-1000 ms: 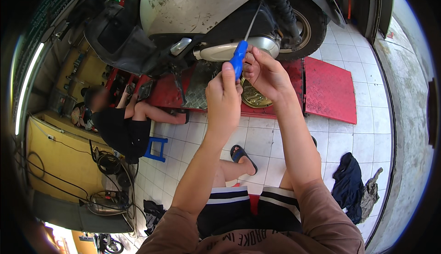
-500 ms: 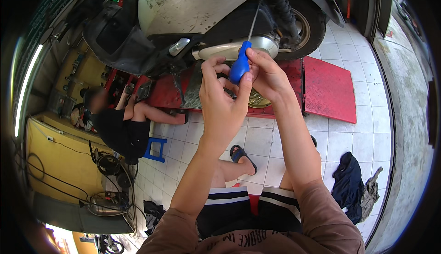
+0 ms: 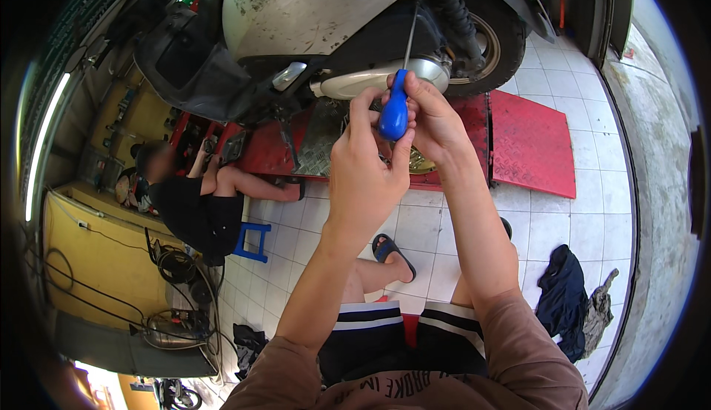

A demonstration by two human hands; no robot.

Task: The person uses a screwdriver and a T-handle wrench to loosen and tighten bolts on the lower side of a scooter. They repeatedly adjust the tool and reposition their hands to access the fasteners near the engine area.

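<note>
A screwdriver (image 3: 395, 119) with a bulbous blue handle points away from me, its thin shaft rising to the dark cover below the scooter's (image 3: 318, 10) pale, scratched body panel. The tip lies close to the cover beside the shock absorber (image 3: 458, 21); whether it sits in a screw I cannot tell. My right hand (image 3: 438, 125) pinches the handle near the shaft. Around the handle's rounded end curl the fingers and thumb of my left hand (image 3: 364, 165). Partly hidden behind my hands is a round gold-coloured part (image 3: 422, 162) on the red lift.
The scooter stands on a red lift platform (image 3: 529, 143) with a ramp at the right. At left, a person (image 3: 185, 202) in black sits by a blue stool (image 3: 252, 242). Dark cloth (image 3: 561, 299) lies on the white tiles at right. Hoses and an air compressor (image 3: 174, 328) are lower left.
The blue handle has turned slightly more upright and shifted a little right. My left hand has moved slightly right with it, and both hands keep hold of the screwdriver.
</note>
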